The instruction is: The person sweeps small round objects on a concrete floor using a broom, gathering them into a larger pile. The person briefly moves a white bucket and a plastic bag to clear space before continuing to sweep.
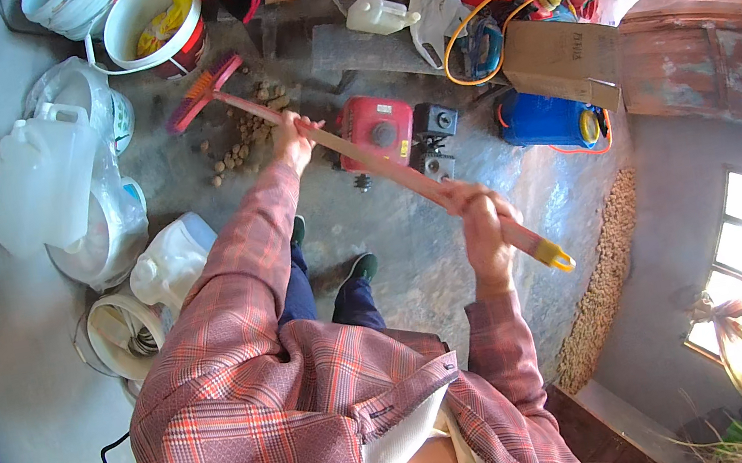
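A long-handled broom (383, 164) slants across the view, its pink head with orange and purple bristles (206, 94) at the upper left. My left hand (294, 143) grips the handle partway down. Nearer the yellow hanging cap (553, 255), my right hand (485, 221) is closed around the same handle. Beside the broom head, a scatter of small round brown pieces, perhaps walnuts (241, 151), lies on the concrete floor (412, 254). The handle passes above a red engine-like machine (374, 126).
White plastic jugs (42, 180) and buckets (149, 26) line the left wall. A blue tank (544, 121), a cardboard box (560, 61) and a translucent jug (379, 14) stand ahead. A long band of similar brown pieces (605, 266) runs along the right wall.
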Motion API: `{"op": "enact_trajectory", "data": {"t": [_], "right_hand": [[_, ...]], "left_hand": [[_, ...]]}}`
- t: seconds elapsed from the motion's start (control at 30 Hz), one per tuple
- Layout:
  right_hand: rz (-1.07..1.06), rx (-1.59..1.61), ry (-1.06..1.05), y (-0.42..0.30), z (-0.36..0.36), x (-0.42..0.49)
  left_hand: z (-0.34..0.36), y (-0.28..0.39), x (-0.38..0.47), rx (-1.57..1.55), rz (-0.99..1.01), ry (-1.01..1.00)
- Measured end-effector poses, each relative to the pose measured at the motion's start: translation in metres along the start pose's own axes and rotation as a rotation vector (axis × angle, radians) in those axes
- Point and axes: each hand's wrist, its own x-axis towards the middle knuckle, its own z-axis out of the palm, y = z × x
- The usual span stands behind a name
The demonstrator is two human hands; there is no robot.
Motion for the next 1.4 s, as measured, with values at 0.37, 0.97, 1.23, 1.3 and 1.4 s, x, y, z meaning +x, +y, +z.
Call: {"op": "enact_trajectory", "data": {"t": [0.37, 0.97, 1.23, 1.3, 1.4], "right_hand": [[0.135, 0.104, 0.353, -0.025, -0.003, -0.031], [0.139, -0.284, 0.284, -0.038, 0.0, -0.11], [0.126, -0.172, 0.393, -0.062, -0.014, -0.134], [0.131, -0.18, 0.388, -0.066, -0.018, -0.144], [0.122, -0.233, 0.374, -0.079, -0.031, -0.154]], "left_hand": [[-0.023, -0.068, 0.001, 0.14, -0.338, 0.202], [-0.015, -0.122, -0.003, 0.803, -0.469, 0.18], [-0.043, -0.144, -0.042, 0.948, -0.559, 0.16], [-0.043, -0.145, -0.054, 0.93, -0.555, 0.178], [-0.032, -0.143, -0.083, 0.625, -0.476, 0.146]]}}
